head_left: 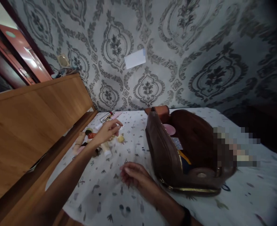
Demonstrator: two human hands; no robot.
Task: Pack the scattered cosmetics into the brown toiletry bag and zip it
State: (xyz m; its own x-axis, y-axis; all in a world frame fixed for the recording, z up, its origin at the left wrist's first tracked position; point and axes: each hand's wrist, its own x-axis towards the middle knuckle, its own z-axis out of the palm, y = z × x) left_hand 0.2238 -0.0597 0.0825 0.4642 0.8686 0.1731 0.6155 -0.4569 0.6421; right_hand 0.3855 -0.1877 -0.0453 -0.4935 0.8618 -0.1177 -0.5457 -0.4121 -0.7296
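My left hand (109, 131) is over a group of small items at the left of the patterned white sheet (129, 201). Its fingers are loosely bent and apart, and nothing shows in them. Near it are a pale tube with a white cap (106, 150), a small yellow round item (120, 138) and an orange-red item (91, 135). My right hand (135, 175) hovers lower down, left of the bag, its fingers curled and slightly apart with nothing visible in them. The brown bag (163, 150) lies unzipped, with a pink round item (169, 129) and a glittery item (176, 143) inside.
A wooden board (41, 110) runs along the left edge of the bed. Silvery tubes (105, 116) lie near the patterned wall (147, 84). Behind the bag is an orange-brown case (161, 112). A blurred patch (237, 150) covers something right of the bag.
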